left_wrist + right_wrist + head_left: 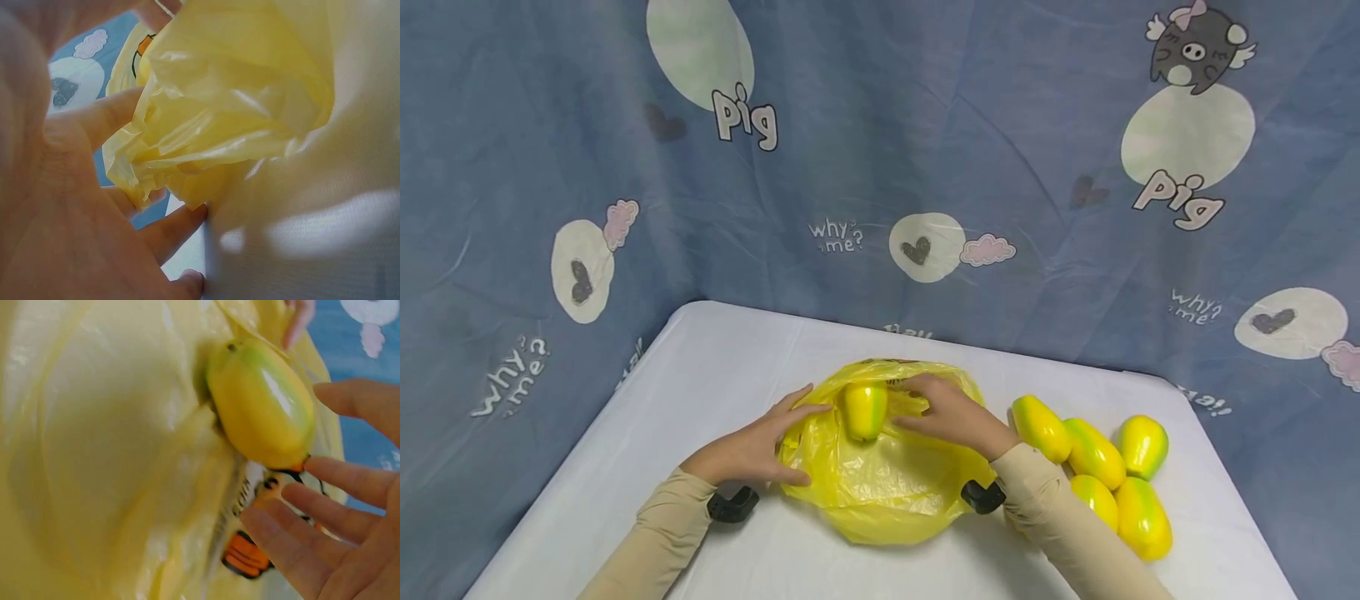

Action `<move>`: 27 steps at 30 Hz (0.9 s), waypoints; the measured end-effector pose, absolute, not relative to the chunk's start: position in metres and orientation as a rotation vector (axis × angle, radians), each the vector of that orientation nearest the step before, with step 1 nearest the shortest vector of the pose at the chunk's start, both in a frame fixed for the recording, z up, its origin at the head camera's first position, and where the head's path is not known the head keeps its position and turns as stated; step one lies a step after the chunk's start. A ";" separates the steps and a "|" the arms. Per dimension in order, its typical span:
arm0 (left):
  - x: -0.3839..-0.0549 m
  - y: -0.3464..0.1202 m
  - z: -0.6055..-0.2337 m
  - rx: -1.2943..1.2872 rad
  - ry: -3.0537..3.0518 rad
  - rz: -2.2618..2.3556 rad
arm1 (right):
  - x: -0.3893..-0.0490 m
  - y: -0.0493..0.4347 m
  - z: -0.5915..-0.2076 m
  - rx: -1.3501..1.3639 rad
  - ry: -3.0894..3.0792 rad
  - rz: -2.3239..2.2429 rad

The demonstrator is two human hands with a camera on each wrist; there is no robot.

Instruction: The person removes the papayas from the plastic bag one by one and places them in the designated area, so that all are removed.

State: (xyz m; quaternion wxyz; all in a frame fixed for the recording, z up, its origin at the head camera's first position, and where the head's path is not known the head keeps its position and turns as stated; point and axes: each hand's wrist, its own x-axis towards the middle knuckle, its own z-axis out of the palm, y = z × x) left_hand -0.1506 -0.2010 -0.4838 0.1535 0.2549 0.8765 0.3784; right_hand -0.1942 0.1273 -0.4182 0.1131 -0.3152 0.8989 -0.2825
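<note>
Both sleeves frame a yellow bag (880,479); the left hand (752,450) and right hand (951,414) rest spread-fingered beside its mango (864,410), five mangoes (1097,471) lying right.

A bench (715,367) covered in white cloth is seen, backed by a blue patterned curtain. A crumpled yellow plastic bag (880,487) is spread on its middle, and a yellow-green mango (865,410) is set on top of the bag near its far edge. Five more yellow-green mangoes (1093,454) are clustered directly on the cloth just to the right of the bag, touching one another. The bag's edge (187,175) is seen bunched against the white cloth in the left wrist view.
</note>
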 end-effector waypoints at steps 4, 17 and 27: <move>-0.150 -0.201 -0.483 0.733 2.508 1.088 | -0.195 0.117 -0.425 -0.833 2.660 -0.798; -0.152 -0.203 -0.486 0.723 2.515 1.072 | -0.203 0.087 -0.428 -0.638 2.674 -0.792; -0.152 -0.202 -0.485 0.730 2.508 1.078 | -0.208 0.075 -0.436 -0.616 2.695 -0.818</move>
